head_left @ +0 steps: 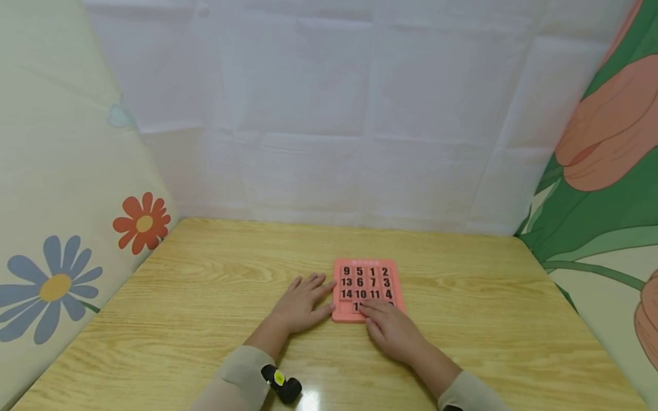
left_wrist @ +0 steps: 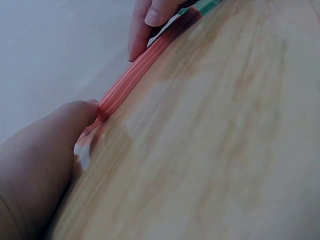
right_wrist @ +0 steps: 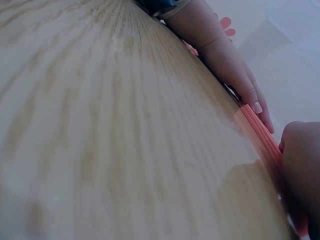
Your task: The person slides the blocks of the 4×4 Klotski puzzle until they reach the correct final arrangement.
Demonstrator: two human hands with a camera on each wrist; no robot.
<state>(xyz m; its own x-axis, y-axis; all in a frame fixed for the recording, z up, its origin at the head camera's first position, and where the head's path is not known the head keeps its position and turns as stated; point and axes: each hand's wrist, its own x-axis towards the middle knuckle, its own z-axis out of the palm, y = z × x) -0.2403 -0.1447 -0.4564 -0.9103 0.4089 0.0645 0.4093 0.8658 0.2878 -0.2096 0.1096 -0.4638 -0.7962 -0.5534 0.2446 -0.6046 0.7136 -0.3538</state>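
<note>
A pink number sliding puzzle point(head_left: 366, 283) lies flat on the wooden table, its top row reading 9, 5, 1, 2. At the left of its bottom row is a gap; the other tiles there are partly hidden under fingers. My left hand point(head_left: 303, 305) rests beside the puzzle with fingers spread, thumb and fingertip at its left edge. In the left wrist view that thumb point(left_wrist: 82, 114) meets the pink frame's side. My right hand point(head_left: 394, 331) reaches over the bottom edge, its extended fingers on the bottom-row tiles.
The wood-grain table point(head_left: 205, 274) ends at a white cloth backdrop point(head_left: 329, 114). Flower-printed panels stand on the left point(head_left: 56, 171) and right point(head_left: 606, 228). A black camera point(head_left: 283, 385) is strapped to my left wrist.
</note>
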